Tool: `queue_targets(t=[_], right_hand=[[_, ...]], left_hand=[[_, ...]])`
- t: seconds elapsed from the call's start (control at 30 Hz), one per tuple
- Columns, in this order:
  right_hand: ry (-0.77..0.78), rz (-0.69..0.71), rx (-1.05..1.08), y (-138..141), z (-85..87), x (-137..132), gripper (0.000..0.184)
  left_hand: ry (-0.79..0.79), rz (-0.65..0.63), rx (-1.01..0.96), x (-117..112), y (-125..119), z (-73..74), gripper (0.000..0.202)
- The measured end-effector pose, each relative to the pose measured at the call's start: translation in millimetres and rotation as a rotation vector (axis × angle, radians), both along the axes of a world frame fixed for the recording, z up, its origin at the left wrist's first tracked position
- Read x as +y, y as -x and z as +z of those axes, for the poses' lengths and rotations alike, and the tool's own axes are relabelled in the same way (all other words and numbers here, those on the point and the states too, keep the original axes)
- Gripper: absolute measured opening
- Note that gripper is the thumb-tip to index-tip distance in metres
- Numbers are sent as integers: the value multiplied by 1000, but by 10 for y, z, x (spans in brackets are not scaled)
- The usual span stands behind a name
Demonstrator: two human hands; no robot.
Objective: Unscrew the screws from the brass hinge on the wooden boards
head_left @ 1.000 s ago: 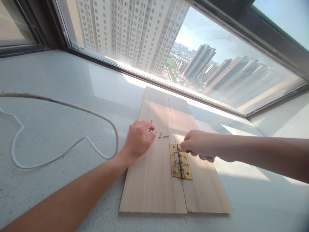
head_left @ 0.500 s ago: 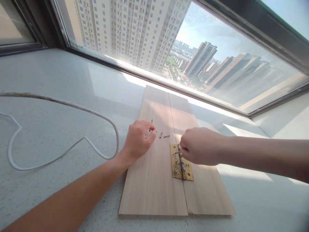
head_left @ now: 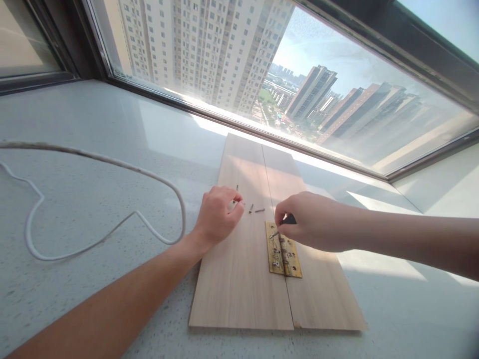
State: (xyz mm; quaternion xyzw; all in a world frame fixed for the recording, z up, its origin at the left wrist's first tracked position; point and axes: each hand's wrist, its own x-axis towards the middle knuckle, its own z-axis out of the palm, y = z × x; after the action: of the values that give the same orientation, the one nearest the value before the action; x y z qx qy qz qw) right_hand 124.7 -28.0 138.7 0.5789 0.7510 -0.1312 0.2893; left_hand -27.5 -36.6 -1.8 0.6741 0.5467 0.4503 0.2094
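Two light wooden boards (head_left: 239, 279) lie side by side on a pale stone sill, joined by a brass hinge (head_left: 281, 251) across their seam. My right hand (head_left: 310, 222) is closed round a small screwdriver (head_left: 281, 227) whose tip rests on the upper left of the hinge. My left hand (head_left: 219, 217) rests on the left board with fingers curled, pinching at the loose screws (head_left: 255, 209) scattered just beyond the hinge. Whether it holds a screw is hidden.
A white cable (head_left: 112, 199) loops over the sill (head_left: 93, 129) to the left of the boards. A large window (head_left: 262, 75) with a dark frame runs along the far edge, with tall buildings outside. A white wall rises at the right.
My right hand has turned about the screwdriver, rolling from knuckles-right to knuckles-up, with the tip staying on the hinge. My left hand has stayed by the screws.
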Motion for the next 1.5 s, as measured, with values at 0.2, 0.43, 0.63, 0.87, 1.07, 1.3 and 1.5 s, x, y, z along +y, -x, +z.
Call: queue_targets(t=[0.2, 0.43, 0.63, 0.87, 1.07, 1.3, 1.5], right_hand=[[107, -286, 20, -181, -115, 147, 25], [51, 29, 6, -152, -124, 165, 32], [84, 701, -52, -187, -62, 154, 31], [62, 872, -44, -247, -13, 160, 28], [62, -180, 66, -290, -62, 88, 28], [98, -121, -13, -196, -130, 167, 25], [18, 467, -45, -144, -59, 121, 24]], left_hand=[[3, -1, -13, 6, 4, 5, 13], [17, -6, -14, 12, 2, 3, 13], [7, -3, -12, -1, 6, 7, 12], [-1, -6, -6, 3, 2, 19, 13], [1, 1, -15, 5, -6, 15, 13], [-24, 1, -7, 11, -10, -11, 13], [-33, 4, 4, 18, -9, -8, 13]])
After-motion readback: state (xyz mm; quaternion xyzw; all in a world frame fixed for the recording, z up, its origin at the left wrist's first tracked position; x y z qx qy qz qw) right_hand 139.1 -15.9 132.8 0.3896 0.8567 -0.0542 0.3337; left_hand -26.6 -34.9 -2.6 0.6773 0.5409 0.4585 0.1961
